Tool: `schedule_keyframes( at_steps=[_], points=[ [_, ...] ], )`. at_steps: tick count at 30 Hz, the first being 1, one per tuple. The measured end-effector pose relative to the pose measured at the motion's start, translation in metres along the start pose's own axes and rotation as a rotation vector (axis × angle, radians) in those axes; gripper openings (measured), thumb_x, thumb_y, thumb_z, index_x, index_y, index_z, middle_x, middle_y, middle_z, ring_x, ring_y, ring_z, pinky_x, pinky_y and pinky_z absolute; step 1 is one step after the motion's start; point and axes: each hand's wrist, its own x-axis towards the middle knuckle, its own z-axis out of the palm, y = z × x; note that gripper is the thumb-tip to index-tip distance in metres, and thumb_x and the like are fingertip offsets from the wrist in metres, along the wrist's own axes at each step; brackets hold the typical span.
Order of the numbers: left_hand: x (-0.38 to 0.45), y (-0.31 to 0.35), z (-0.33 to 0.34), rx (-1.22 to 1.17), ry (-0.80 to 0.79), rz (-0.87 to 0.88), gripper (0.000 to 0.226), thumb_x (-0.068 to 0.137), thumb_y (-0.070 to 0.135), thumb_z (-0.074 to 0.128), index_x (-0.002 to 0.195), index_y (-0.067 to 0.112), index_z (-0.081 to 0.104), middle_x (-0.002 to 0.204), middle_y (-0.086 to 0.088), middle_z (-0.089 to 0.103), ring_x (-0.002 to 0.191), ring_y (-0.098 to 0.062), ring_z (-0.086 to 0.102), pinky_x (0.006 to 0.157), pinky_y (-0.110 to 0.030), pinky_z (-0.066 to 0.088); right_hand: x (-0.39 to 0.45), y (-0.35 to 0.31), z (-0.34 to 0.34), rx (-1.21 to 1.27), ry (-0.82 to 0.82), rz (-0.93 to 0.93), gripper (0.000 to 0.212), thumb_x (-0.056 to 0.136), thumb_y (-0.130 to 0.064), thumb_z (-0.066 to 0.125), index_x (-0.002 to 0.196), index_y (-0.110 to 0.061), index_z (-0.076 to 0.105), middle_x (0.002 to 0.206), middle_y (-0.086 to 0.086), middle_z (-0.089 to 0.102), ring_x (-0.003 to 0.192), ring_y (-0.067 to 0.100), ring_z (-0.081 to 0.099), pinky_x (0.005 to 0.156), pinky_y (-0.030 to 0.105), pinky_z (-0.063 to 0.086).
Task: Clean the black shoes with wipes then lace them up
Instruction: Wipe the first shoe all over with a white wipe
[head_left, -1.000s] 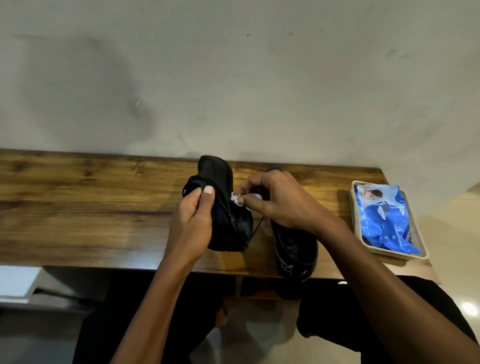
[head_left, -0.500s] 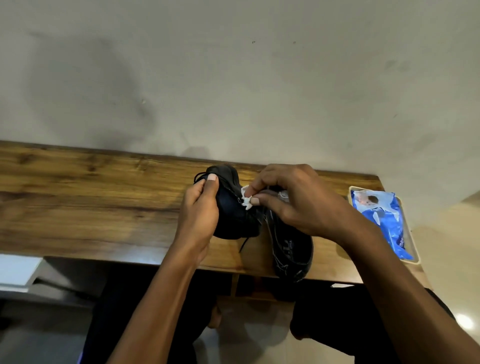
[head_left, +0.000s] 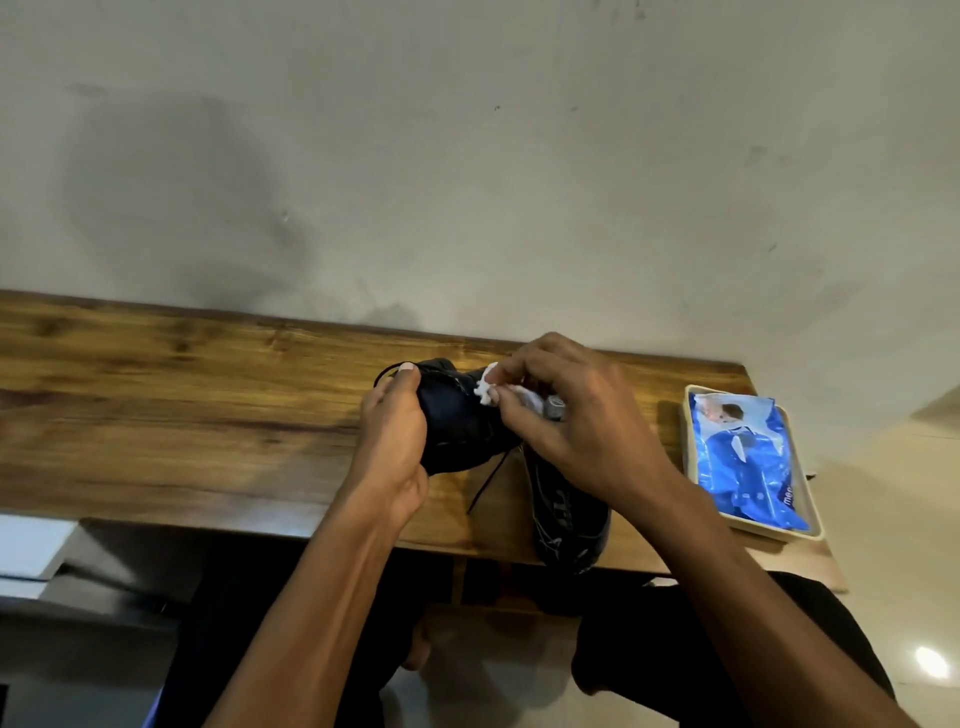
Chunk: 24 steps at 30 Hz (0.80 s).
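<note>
On the wooden table (head_left: 156, 415) by the wall, your left hand (head_left: 395, 441) is gripping the stiff, light black shoe (head_left: 457, 426) while your right hand (head_left: 566, 415) is pinching the soft wipe (head_left: 485, 387) against it.

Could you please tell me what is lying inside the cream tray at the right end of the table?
A blue wipes packet lies in the cream tray, covering most of its floor; anything beneath stays hidden.

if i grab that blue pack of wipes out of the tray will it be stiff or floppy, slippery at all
Probably floppy: the pack of wipes is a soft, creased pouch that sags flat in its tray. Its glossy film catches the light, so it may feel a bit slippery. It looks fairly flat, so likely light, though how full it is cannot be told.
</note>
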Motion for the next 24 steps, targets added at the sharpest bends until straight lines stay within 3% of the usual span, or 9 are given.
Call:
schedule_keyframes(
  at_steps=[5,7,10,13,15,21,24],
  points=[
    [-0.002,-0.002,0.004,-0.059,-0.016,-0.028,0.030,0.103,0.033,0.046,0.115,0.013,0.065,0.109,-0.018,0.072,0.100,-0.037,0.069,0.084,-0.066,0.053,0.009,0.002,0.004,-0.087,0.049,0.014,0.016,0.097,-0.021,0.065,0.109,-0.014,0.072,0.106,0.000,0.066,0.092,0.011,0.062,0.077,0.031,0.053],
    [-0.002,-0.002,0.004,-0.114,-0.016,-0.047,0.028,0.103,0.033,0.047,0.112,0.014,0.065,0.104,-0.015,0.072,0.096,-0.034,0.070,0.083,-0.061,0.056,0.005,0.001,0.005,-0.110,0.087,-0.040,0.017,0.096,-0.017,0.065,0.111,-0.012,0.071,0.108,0.002,0.065,0.094,0.013,0.062,0.078,0.025,0.052],
    [0.006,-0.002,0.002,-0.178,0.002,-0.079,0.032,0.103,0.035,0.044,0.104,0.015,0.069,0.093,-0.010,0.074,0.082,-0.029,0.072,0.069,-0.048,0.060,-0.007,-0.003,0.008,-0.132,0.166,-0.117,0.017,0.094,-0.012,0.068,0.110,-0.009,0.071,0.108,0.005,0.065,0.096,0.015,0.062,0.080,0.017,0.045],
    [0.010,0.000,-0.001,-0.276,-0.020,-0.147,0.040,0.102,0.039,0.043,0.121,0.011,0.064,0.107,-0.016,0.073,0.082,-0.031,0.074,0.059,-0.044,0.059,-0.013,-0.005,0.012,-0.112,0.234,-0.154,0.017,0.092,-0.009,0.069,0.108,-0.007,0.073,0.108,0.008,0.066,0.098,0.018,0.064,0.081,0.020,0.049],
    [0.007,0.005,-0.002,-0.360,-0.034,-0.174,0.039,0.102,0.035,0.044,0.125,0.009,0.062,0.101,-0.017,0.072,0.073,-0.030,0.073,0.054,-0.042,0.058,-0.014,-0.006,0.012,-0.099,0.285,-0.171,0.016,0.091,-0.008,0.071,0.106,-0.005,0.074,0.108,0.009,0.067,0.099,0.019,0.065,0.084,0.021,0.050],
    [0.002,0.015,-0.005,-0.567,-0.117,-0.258,0.035,0.100,0.018,0.041,0.122,0.004,0.064,0.116,-0.027,0.067,0.093,-0.041,0.068,0.072,-0.061,0.057,-0.015,-0.003,0.020,-0.014,0.401,-0.165,0.014,0.089,-0.005,0.073,0.103,-0.005,0.074,0.107,0.007,0.069,0.102,0.013,0.065,0.089,0.013,0.046],
    [-0.001,0.018,-0.004,-0.652,-0.142,-0.240,0.032,0.099,0.006,0.035,0.099,0.001,0.067,0.093,-0.027,0.071,0.077,-0.041,0.071,0.061,-0.058,0.059,-0.015,0.003,0.030,0.131,0.394,-0.064,0.014,0.089,-0.003,0.072,0.102,-0.006,0.072,0.104,0.002,0.069,0.097,0.010,0.066,0.081,0.019,0.053]
  ],
)
